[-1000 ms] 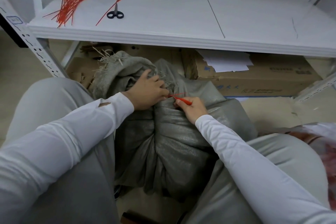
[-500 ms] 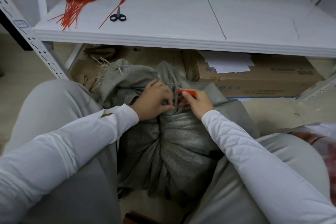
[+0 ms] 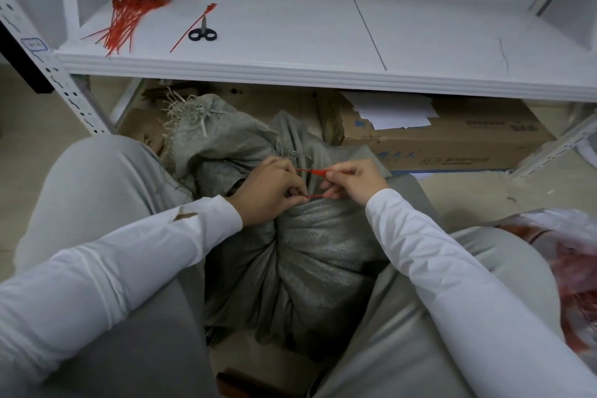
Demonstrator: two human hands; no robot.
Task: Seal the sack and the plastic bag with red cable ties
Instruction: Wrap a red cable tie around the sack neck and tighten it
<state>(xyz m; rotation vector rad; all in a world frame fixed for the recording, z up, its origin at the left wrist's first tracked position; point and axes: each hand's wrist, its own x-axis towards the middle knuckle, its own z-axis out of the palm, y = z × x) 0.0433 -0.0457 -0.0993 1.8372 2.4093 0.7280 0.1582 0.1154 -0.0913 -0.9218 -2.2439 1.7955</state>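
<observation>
Head view: both hands, left hand (image 3: 269, 192) and right hand (image 3: 353, 182), pinch the thin, springy cable tie (image 3: 315, 172) between fingertips, around the soft sack (image 3: 310, 255) neck.

Between the knees, the left hand (image 3: 269, 191) and right hand (image 3: 353, 182) pinch a red cable tie (image 3: 315, 172) around the grey sack (image 3: 310, 255) neck.
</observation>
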